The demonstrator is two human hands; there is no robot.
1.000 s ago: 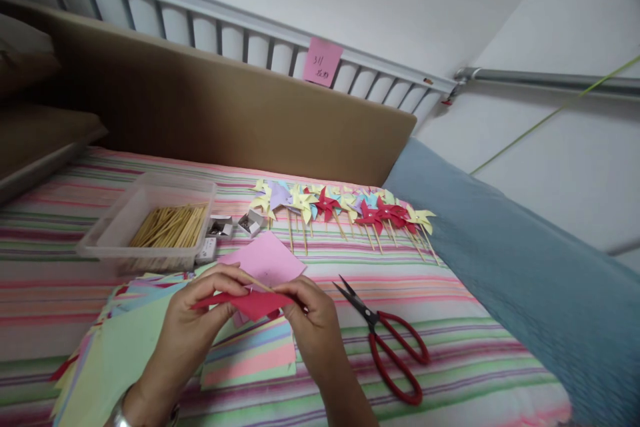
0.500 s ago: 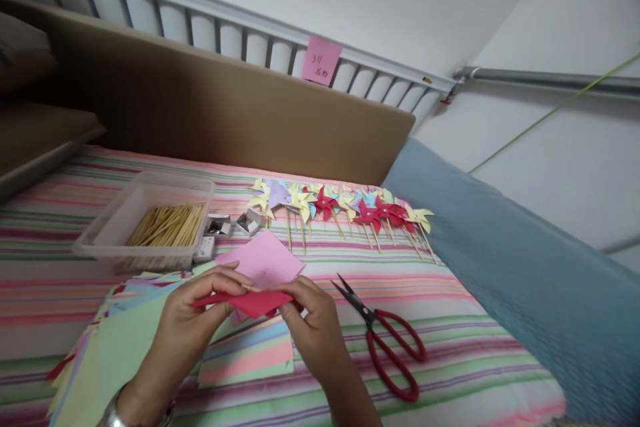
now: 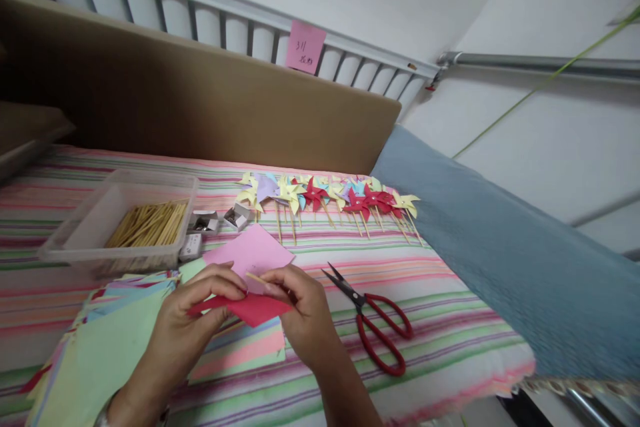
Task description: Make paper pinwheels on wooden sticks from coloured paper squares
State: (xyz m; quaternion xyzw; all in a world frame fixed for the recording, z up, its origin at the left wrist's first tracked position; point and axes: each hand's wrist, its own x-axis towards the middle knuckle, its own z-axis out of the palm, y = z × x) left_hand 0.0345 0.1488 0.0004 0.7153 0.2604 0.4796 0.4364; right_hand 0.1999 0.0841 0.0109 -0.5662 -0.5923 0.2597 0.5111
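Note:
Red paper (image 3: 260, 310) is pinched in my left hand (image 3: 193, 313), its near edge tipped down toward me. My right hand (image 3: 304, 303), on the paper's right side, closes its thumb and fingers on a thin wooden stick (image 3: 256, 278) that points left above the red sheet. Whether the right fingers also touch the paper is hard to see. Under both hands lie a pink square sheet (image 3: 253, 250) and some multicoloured paper strips (image 3: 245, 350). Scissors with red handles (image 3: 365, 307) rest with blades apart, right of my right hand.
Finished paper pinwheels (image 3: 315, 195) on sticks lie in a row at the back. A clear plastic box (image 3: 75, 247) holds wooden sticks (image 3: 147, 223). Small boxes of metal pieces (image 3: 237, 215) sit beside it. Stacked coloured paper (image 3: 107, 340) is at the left. Cardboard (image 3: 200, 107) stands behind.
The stick's left end has risen clear of the red paper, and my right fingers now grip it from above. The view has shifted slightly to the right.

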